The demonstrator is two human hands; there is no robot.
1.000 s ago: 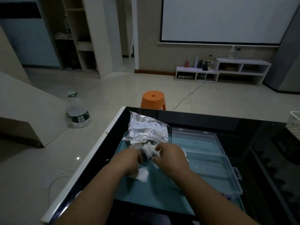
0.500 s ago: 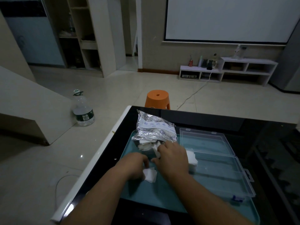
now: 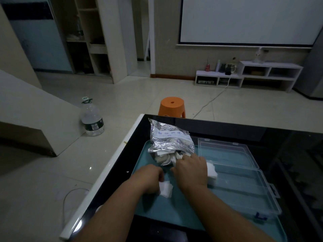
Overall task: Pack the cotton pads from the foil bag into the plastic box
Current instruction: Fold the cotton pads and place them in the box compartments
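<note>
Table (image 3: 227,126): black glass top, spread under both hands.
Tray (image 3: 174,208): teal, lying on the table beneath both hands.
Plastic box (image 3: 244,186): clear, lid open, on the tray just right of the right hand.
Foil bag (image 3: 170,138): silver and crumpled, just beyond the right hand, mouth facing it.
Right hand (image 3: 191,169): fingers curled at the bag's mouth among cotton pads (image 3: 165,158); the knuckles hide whether they pinch one.
Left hand (image 3: 150,177): just beside the right hand, fingers curled, holding a loose pad (image 3: 166,188).
Pad stack (image 3: 211,171): white, against the right hand's outer side, at the box's left edge.
</note>
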